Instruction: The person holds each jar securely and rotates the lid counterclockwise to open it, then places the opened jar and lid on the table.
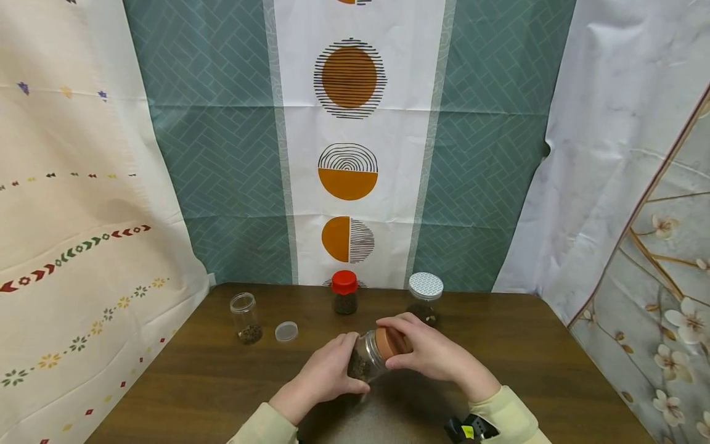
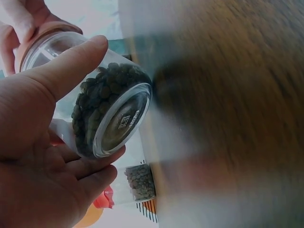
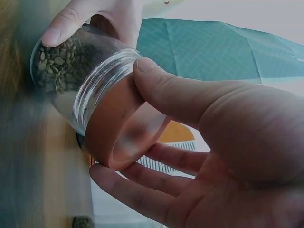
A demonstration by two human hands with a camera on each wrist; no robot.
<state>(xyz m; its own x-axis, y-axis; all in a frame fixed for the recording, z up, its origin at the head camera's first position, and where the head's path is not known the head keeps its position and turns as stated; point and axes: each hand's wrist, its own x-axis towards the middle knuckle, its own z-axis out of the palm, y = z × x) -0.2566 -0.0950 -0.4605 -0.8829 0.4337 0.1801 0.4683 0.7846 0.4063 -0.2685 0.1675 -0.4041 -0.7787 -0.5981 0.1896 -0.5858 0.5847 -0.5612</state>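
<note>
A clear jar (image 2: 107, 95) partly filled with dark, seed-like pieces is tilted over the table, its lid end raised toward the right. My left hand (image 1: 331, 368) grips the jar's body, thumb on one side and fingers on the other. On the jar's mouth sits an orange-brown lid (image 3: 116, 123), with the glass screw threads showing below its rim. My right hand (image 1: 429, 350) holds this lid between thumb and fingers. In the left wrist view the jar's round base faces the camera.
Along the back of the wooden table (image 1: 183, 382) stand a red-lidded jar (image 1: 345, 293) and a jar with a patterned white lid (image 1: 425, 293). An uncovered clear jar (image 1: 246, 319) is at the left, with a loose clear lid (image 1: 286, 332) beside it. Curtains (image 1: 222, 154) hang behind.
</note>
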